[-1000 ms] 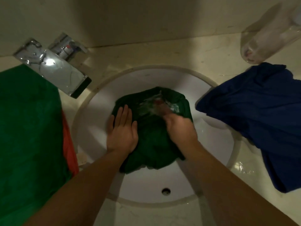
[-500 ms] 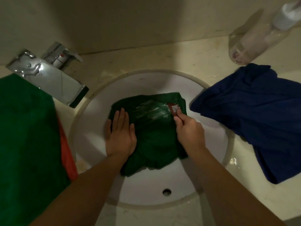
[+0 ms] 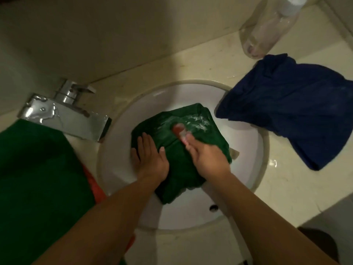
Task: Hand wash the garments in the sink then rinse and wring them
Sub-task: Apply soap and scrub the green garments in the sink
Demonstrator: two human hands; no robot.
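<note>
A dark green garment (image 3: 177,159) lies bunched in the round white sink (image 3: 246,175), with white suds streaked across its far part. My left hand (image 3: 150,159) presses flat on the garment's left side, fingers straight. My right hand (image 3: 206,155) pinches a small reddish soap bar (image 3: 178,129) at the fingertips and holds it against the sudsy cloth. A dark blue garment (image 3: 290,108) lies on the counter to the right, its edge hanging over the sink rim.
A chrome faucet (image 3: 65,115) juts toward the sink from the back left. A green cloth (image 3: 38,184) over an orange one (image 3: 93,186) covers the left counter. A clear plastic bottle (image 3: 269,25) stands at the back right. The overflow hole (image 3: 213,207) is near me.
My right hand has slid the soap leftward and back across the green garment, leaving more suds. My left hand stays pressed on the cloth. The camera has shifted, so everything sits further right.
</note>
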